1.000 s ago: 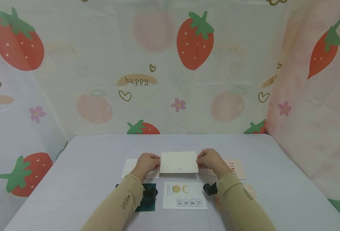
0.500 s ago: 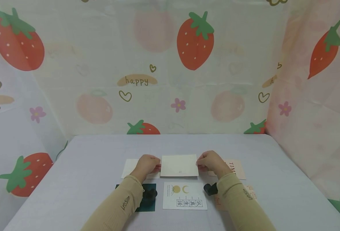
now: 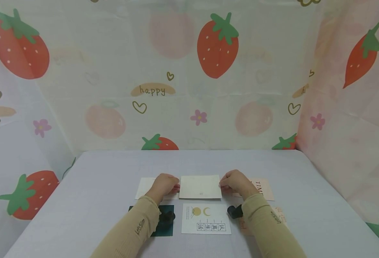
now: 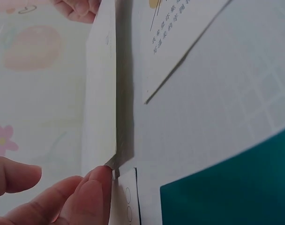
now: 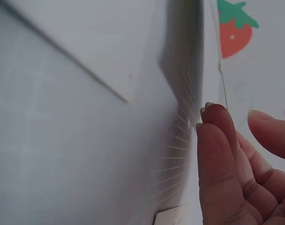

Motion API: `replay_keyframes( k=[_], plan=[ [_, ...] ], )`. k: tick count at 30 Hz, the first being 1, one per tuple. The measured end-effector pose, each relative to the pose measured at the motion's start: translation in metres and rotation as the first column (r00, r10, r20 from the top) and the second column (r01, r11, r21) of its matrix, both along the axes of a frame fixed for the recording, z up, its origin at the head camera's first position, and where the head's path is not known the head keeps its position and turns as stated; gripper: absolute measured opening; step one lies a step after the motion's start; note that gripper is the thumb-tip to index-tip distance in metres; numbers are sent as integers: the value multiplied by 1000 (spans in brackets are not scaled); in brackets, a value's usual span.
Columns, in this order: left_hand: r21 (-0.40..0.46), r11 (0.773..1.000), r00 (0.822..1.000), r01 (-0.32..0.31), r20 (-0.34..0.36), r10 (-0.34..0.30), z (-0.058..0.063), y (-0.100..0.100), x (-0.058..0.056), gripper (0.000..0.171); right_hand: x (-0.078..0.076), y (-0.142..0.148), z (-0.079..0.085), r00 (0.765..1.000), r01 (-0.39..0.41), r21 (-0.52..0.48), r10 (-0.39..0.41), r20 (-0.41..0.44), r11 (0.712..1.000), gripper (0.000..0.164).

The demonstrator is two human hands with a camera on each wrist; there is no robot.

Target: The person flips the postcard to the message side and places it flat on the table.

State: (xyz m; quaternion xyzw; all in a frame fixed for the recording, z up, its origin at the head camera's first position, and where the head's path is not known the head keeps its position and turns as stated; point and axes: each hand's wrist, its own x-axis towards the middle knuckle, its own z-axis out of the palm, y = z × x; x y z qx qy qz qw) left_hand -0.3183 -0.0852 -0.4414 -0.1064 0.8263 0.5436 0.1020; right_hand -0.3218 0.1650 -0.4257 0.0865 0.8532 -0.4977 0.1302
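A blank cream card (image 3: 200, 187) with a small mark near its front edge lies between the hands, close over the tabletop. My left hand (image 3: 163, 185) has its fingertips right at the card's left edge; in the left wrist view the thumb (image 4: 16, 176) stands apart from the fingers. At the opposite edge is my right hand (image 3: 236, 182), with straight fingers (image 5: 216, 150) beside the card and the thumb held away. Directly in front lies a white card (image 3: 205, 218) printed with a sun, a moon and boxed characters.
Partly behind the left hand is a white card (image 3: 143, 188), and a dark green card (image 3: 163, 229) lies under the left forearm. On the right are a pale pink card lettered TIME (image 3: 264, 189) and a peach card (image 3: 245, 229). A printed cloth wall stands behind the table.
The blank card has come down and slightly toward me, nearer the sun-and-moon card. Both hands have lowered along with it; the other cards have stayed put.
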Motion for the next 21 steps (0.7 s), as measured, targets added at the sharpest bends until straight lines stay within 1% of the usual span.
replay_keyframes(
  k=[5, 11, 21],
  plan=[
    [-17, 1000, 999, -18, 26, 19, 0, 2, -1, 28, 0, 1, -2, 1000, 2, -16, -2, 25, 1000, 3],
    [10, 1000, 1000, -21, 22, 21, 2, 3, 1, 28, -1, 2, -5, 999, -8, -14, 9, 34, 1000, 4],
    [-3, 1000, 1000, -4, 17, 4, 1, 4, 1, 27, 0, 3, -6, 1000, -5, -28, 5, 30, 1000, 5]
  ],
)
